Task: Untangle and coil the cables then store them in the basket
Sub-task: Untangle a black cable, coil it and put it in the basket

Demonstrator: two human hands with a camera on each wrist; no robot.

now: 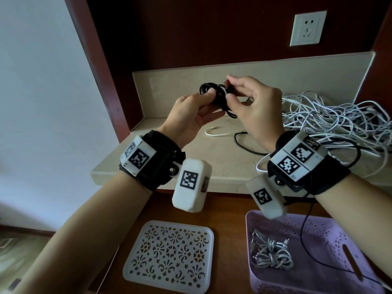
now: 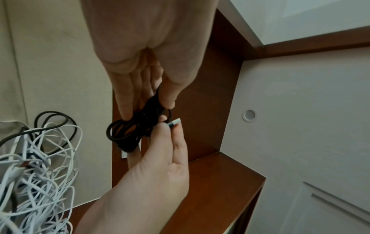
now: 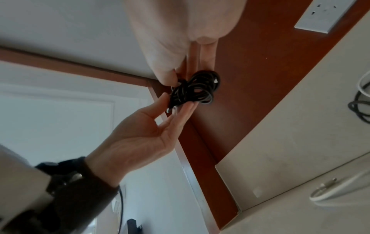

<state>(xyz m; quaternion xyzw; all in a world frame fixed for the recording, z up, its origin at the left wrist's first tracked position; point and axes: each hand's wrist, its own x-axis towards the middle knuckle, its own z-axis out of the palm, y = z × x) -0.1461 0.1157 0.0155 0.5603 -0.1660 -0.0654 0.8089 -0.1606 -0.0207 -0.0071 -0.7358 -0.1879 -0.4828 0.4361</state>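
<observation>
A black cable wound into a small coil is held up over the stone counter. My left hand grips the coil between thumb and fingers. My right hand pinches the same cable at its end. In the left wrist view the left hand holds the coil while the right hand pinches the silver-tipped plug. In the right wrist view both hands meet at the coil. The purple basket stands at the lower right and holds a coiled grey cable.
A tangle of white cables fills the right of the counter. A loose black cable and a white cable end lie under my hands. A white perforated lid lies left of the basket. A wall socket sits behind.
</observation>
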